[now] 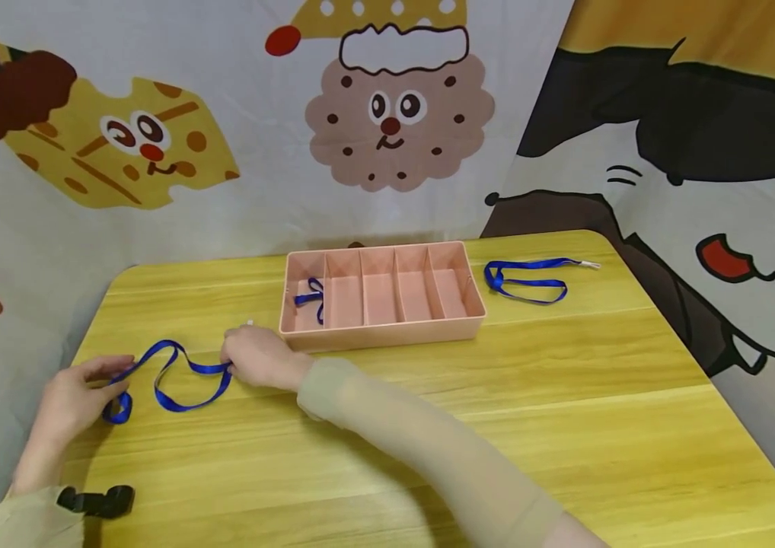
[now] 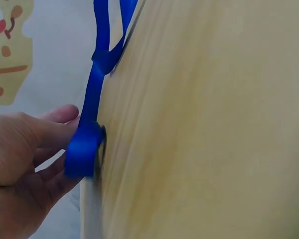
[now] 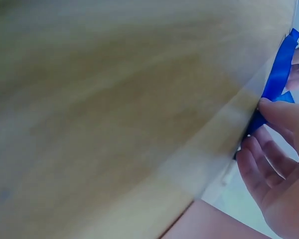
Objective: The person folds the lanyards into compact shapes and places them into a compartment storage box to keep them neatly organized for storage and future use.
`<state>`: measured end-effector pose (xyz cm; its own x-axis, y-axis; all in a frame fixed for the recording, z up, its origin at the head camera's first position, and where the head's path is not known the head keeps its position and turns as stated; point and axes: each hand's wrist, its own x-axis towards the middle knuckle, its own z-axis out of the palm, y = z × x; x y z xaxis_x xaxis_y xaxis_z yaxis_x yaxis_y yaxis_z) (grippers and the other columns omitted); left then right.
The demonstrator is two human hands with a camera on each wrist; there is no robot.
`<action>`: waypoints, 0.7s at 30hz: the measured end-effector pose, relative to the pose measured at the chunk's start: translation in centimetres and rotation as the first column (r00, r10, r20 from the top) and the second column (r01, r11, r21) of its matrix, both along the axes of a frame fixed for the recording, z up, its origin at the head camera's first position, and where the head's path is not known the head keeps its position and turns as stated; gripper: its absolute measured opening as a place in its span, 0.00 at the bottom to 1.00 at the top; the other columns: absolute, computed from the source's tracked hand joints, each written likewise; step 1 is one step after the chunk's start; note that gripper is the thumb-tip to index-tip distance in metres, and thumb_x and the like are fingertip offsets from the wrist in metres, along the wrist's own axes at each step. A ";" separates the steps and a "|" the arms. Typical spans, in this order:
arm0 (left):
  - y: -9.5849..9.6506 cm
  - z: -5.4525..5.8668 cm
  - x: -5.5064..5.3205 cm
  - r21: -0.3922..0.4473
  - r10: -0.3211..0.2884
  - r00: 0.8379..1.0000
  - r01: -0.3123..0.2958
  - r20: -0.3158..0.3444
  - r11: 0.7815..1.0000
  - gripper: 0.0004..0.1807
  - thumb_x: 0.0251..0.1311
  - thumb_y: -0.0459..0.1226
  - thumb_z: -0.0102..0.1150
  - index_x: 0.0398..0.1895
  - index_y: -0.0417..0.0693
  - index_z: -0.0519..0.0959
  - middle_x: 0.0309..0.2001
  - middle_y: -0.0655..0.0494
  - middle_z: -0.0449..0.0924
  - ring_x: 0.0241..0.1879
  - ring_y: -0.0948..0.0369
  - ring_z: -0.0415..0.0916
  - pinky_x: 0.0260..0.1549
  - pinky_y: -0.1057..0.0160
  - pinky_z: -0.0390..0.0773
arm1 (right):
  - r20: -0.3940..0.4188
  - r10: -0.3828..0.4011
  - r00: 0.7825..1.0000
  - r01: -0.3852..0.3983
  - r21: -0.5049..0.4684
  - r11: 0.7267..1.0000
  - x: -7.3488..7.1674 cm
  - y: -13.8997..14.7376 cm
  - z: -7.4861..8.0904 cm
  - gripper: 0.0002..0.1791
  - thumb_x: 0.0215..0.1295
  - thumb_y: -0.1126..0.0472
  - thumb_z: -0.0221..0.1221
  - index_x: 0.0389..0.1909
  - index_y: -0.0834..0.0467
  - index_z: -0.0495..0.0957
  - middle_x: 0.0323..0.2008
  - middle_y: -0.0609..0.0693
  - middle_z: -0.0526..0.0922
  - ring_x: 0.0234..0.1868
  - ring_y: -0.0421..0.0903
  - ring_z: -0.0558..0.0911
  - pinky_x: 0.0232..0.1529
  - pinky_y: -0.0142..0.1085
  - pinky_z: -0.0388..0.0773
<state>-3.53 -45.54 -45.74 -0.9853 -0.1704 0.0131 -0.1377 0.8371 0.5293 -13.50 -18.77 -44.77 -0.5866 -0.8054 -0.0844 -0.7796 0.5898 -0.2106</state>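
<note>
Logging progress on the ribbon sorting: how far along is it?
One blue ribbon already lies in the pink tray's leftmost compartment. Both the left hand and right hand hold a second ribbon. A third ribbon waits untouched beside the tray; four compartments look empty.

No legible text, label, brand, number or sign appears in any view. The backdrop cloth (image 1: 428, 114) carries only cartoon figures, without lettering.

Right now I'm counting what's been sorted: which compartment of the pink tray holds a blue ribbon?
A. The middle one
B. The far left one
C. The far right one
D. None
B: a blue ribbon lies in the leftmost compartment of the pink tray; the other compartments look bare.
</note>
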 end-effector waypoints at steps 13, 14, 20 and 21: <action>2.7 0.5 0.3 0.014 -0.169 0.983 0.168 0.071 0.986 0.15 0.66 0.26 0.65 0.55 0.36 0.86 0.48 0.35 0.89 0.35 0.91 0.68 0.29 0.74 0.77 | -0.045 0.141 0.989 -0.136 0.093 0.986 3.0 4.1 1.2 0.12 0.72 0.61 0.64 0.26 0.46 0.80 0.33 0.37 0.84 0.35 0.34 0.80 0.35 0.26 0.78; 3.0 0.6 0.2 0.011 -0.180 0.981 0.180 0.072 0.984 0.14 0.66 0.26 0.65 0.54 0.37 0.86 0.49 0.35 0.89 0.34 0.88 0.72 0.30 0.74 0.77 | -0.038 0.142 0.989 -0.138 0.096 0.986 3.1 4.5 1.3 0.12 0.71 0.60 0.65 0.26 0.46 0.80 0.32 0.37 0.83 0.34 0.34 0.79 0.34 0.26 0.77; 5.7 1.1 0.1 0.015 -0.231 0.969 0.230 0.088 0.973 0.13 0.66 0.27 0.67 0.52 0.41 0.87 0.49 0.39 0.90 0.36 0.81 0.78 0.31 0.72 0.78 | 0.023 0.139 0.990 -0.141 0.118 0.983 3.5 7.1 1.9 0.15 0.69 0.57 0.68 0.22 0.46 0.76 0.29 0.38 0.80 0.32 0.35 0.78 0.32 0.26 0.75; 6.2 1.2 0.0 0.019 -0.238 0.967 0.237 0.091 0.971 0.13 0.66 0.27 0.67 0.52 0.42 0.88 0.49 0.40 0.90 0.36 0.83 0.76 0.31 0.72 0.78 | 0.036 0.139 0.990 -0.142 0.119 0.983 3.5 7.7 2.0 0.16 0.69 0.58 0.68 0.22 0.46 0.76 0.29 0.38 0.79 0.33 0.35 0.78 0.32 0.26 0.75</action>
<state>-3.51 -39.37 -44.55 -0.9944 0.0689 -0.0801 0.0160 0.8475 0.5306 -9.99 -11.11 -42.80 -0.4648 -0.8625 -0.2002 -0.8513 0.4975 -0.1668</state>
